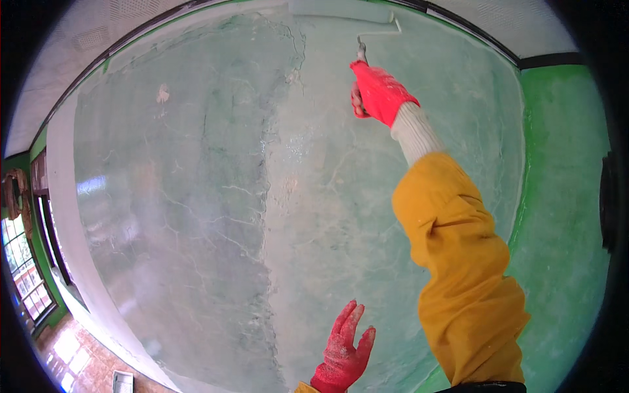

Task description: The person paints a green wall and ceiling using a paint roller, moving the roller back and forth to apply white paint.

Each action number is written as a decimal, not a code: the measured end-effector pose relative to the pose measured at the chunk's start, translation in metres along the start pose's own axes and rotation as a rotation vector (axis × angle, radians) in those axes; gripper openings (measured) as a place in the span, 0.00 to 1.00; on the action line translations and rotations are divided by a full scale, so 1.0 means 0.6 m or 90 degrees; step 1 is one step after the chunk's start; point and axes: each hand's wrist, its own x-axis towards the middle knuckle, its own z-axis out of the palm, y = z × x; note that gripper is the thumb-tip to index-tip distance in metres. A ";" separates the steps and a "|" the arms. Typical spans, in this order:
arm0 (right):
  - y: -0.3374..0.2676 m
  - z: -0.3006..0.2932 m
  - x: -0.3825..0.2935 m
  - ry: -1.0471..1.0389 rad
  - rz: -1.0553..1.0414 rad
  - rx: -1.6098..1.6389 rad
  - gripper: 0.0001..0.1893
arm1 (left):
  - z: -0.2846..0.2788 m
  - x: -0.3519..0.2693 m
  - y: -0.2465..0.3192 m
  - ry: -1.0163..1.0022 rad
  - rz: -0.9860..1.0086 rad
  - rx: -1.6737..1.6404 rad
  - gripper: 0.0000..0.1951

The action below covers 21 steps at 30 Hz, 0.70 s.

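Observation:
My right hand (pixel 381 93), in a red-coated work glove with a white knit cuff, grips the handle of a paint roller (pixel 344 11) high on the wall. The roller's pale sleeve lies along the wall's top edge, and its bent wire frame runs down to my fist. Low in the view, my left hand (pixel 345 346), in a red glove spotted with white, is raised with fingers apart and holds nothing. Before me the wall (pixel 221 147) shows a thin whitish coat over green, with cracks and a rough vertical seam near the middle.
A paint tray (pixel 123 382) sits on the tiled floor (pixel 93 361) at the lower left. Windows (pixel 27 270) stand at the far left. A bright green side wall (pixel 565 196) meets the coated wall on the right. Dark trim (pixel 550 60) borders the textured ceiling (pixel 501 24).

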 end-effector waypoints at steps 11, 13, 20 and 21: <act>0.482 0.069 -0.489 0.174 0.196 -0.177 0.17 | -0.011 -0.041 -0.005 0.010 0.071 0.004 0.26; 0.566 0.075 -0.595 0.209 0.266 -0.097 0.16 | -0.009 -0.033 0.004 -0.003 0.070 -0.017 0.26; 0.333 0.114 -0.391 0.087 0.250 -0.007 0.21 | -0.046 -0.038 -0.016 0.000 0.048 0.027 0.26; 0.280 0.096 -0.331 0.065 0.130 -0.092 0.24 | -0.049 -0.038 -0.015 -0.007 0.049 0.030 0.26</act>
